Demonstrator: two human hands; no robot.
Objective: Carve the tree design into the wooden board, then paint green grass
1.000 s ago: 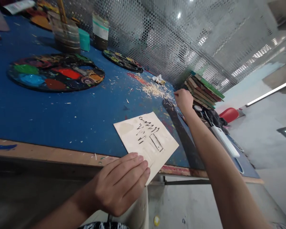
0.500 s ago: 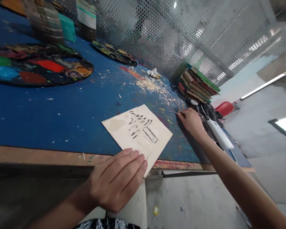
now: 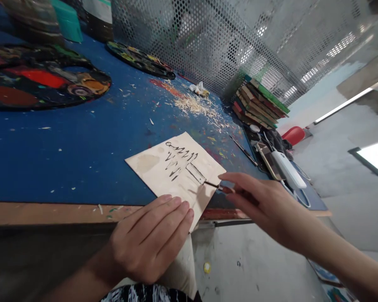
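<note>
A pale square board [image 3: 151, 167] with a black zigzag tree and a rectangular trunk drawn on it lies at the table's front edge, its near corner jutting past. My left hand [image 3: 154, 239] grips that corner, fingers pressed together on top and the thumb hidden. My right hand [image 3: 258, 201] pinches a slim carving tool [image 3: 212, 184] with a thin dark shaft. The tip meets the board by the trunk's lower end. A second slim tool [image 3: 244, 151] rests on the blue table to the right of the board.
Pale shavings [image 3: 197, 107] lie beyond the board. Paint palettes [image 3: 47, 79] and jars [image 3: 96, 21] stand at left. A book stack [image 3: 260, 102], a phone-like object [image 3: 267, 159] and a white power strip [image 3: 288, 170] are at right. A perforated metal screen [image 3: 182, 37] backs the table [image 3: 66, 167].
My right hand has come from the table's right side, near the slim tools, to the board, with a carving tool in its fingers. My left hand stays on the board.
</note>
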